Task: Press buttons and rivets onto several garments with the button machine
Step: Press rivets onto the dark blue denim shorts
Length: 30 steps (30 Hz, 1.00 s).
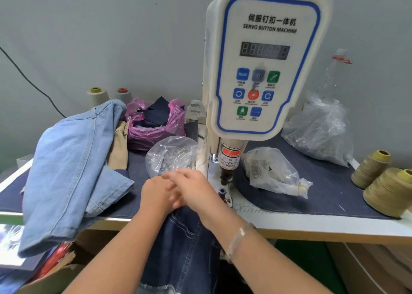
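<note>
dark denim garment (185,244) hangs over the table (312,224) edge, its top under both hands, just left of the button machine (265,66); left hand (156,195) and right hand (194,188) overlap, blurred; grip cannot be told; light denim garment (69,159) heaped left; clear bag (169,155) behind the hands

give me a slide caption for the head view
Two hands meet over dark denim garment beside white servo button machine.

Blurred fingertips (171,177); display digits (264,50) illegible.
</note>
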Available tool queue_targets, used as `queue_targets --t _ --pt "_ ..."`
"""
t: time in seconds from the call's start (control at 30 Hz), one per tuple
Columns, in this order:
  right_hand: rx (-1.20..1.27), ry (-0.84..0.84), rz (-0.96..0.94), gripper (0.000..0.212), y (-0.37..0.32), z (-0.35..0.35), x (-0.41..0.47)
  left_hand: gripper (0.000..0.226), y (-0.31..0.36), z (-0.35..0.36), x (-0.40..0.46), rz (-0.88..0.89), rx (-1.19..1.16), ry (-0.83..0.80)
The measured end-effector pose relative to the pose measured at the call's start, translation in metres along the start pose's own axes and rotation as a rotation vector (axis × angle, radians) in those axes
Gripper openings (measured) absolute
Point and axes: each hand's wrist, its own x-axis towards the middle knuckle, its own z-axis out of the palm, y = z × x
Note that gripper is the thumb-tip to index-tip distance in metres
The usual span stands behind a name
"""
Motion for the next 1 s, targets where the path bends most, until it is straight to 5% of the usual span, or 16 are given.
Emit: queue_targets --t 0.1,0.23,0.57,1.0 --pt "-0.705 0.077 -0.132 0.027 -0.007 0.01 0.05 0.028 0.004 -0.004 0.003 -0.064 0.159 0.036" --pt "-1.141 0.076 -0.155 0.026 -0.001 0.016 0.093 0.024 0.004 -0.005 0.004 -0.041 0.188 0.002" --pt "-1.528 0.085 -0.356 0.031 0.002 0.035 0.137 0.023 0.001 -0.007 0.008 -0.094 0.172 -0.079" --pt "-1.5 0.119 -0.372 0.028 0.006 0.033 0.134 0.02 -0.001 -0.004 0.01 -0.057 0.143 -0.064"
